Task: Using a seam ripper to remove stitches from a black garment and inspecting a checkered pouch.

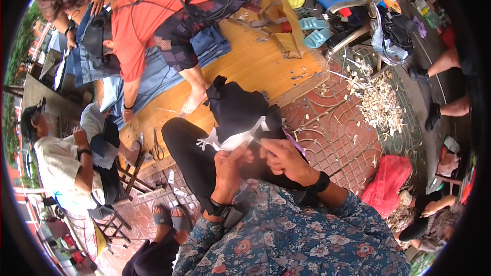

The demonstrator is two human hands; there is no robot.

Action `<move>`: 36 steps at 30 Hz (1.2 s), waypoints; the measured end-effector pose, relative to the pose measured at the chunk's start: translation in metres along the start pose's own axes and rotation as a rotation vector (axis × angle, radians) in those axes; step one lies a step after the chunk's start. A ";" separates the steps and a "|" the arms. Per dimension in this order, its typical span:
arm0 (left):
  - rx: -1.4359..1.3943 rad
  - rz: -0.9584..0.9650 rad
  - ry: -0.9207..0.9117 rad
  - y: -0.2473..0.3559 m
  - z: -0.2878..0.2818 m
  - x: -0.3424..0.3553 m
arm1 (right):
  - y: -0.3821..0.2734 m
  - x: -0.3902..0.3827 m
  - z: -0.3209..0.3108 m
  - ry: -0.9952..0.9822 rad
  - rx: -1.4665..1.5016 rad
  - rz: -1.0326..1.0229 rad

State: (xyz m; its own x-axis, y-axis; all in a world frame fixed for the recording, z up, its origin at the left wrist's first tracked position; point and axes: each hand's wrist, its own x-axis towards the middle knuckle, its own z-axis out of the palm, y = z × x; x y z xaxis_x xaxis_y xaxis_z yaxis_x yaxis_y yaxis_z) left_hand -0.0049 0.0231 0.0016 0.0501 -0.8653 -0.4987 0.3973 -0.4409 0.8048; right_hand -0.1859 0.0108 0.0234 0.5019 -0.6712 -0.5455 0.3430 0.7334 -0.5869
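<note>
My left hand [230, 166] is closed on a strip of white cloth [230, 138], its thumb pointing up along it; the strip has frayed ends and lies against a dark bundle of cloth [232, 105] over my legs. Just to its right, my right hand [284, 161] has its fingers curled near the cloth's right part; something small and thin at its fingertips is too blurred to name. A floral fabric [286, 225] covers my lap and arms.
A wooden board [286, 71] ahead bears a bending person [133, 25], denim [209, 41] and a yellow bag [284, 30]. A seated person [61, 163] is at left. Slippers [314, 36], a metal-framed chair [348, 2], pale scraps [378, 97] and a red sack [386, 184] are at right.
</note>
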 end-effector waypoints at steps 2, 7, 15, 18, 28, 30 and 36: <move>-0.037 0.008 0.007 -0.003 -0.004 -0.002 | 0.004 0.000 0.004 0.003 -0.046 -0.043; -0.096 -0.028 -0.044 -0.008 0.001 -0.004 | 0.015 0.002 0.006 0.043 -0.147 -0.140; -0.101 -0.046 -0.069 -0.006 0.004 0.004 | 0.009 0.006 0.013 0.146 -0.205 -0.112; -0.121 -0.043 -0.062 -0.006 0.006 0.006 | 0.007 0.007 0.015 0.143 -0.194 -0.107; -0.117 0.021 -0.010 -0.011 0.008 0.011 | 0.002 0.007 0.016 0.116 -0.216 -0.120; -0.119 0.019 0.000 -0.009 0.009 0.011 | 0.003 0.007 0.013 0.134 -0.208 -0.093; -0.087 0.037 -0.012 -0.005 0.012 0.010 | 0.002 0.014 0.013 0.137 -0.132 -0.091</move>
State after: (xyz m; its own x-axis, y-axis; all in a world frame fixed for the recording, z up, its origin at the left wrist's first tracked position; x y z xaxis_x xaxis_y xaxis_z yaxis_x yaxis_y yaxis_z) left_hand -0.0175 0.0139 -0.0033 0.0557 -0.8834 -0.4654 0.4739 -0.3868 0.7910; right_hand -0.1678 0.0044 0.0224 0.3575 -0.7492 -0.5575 0.2709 0.6545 -0.7058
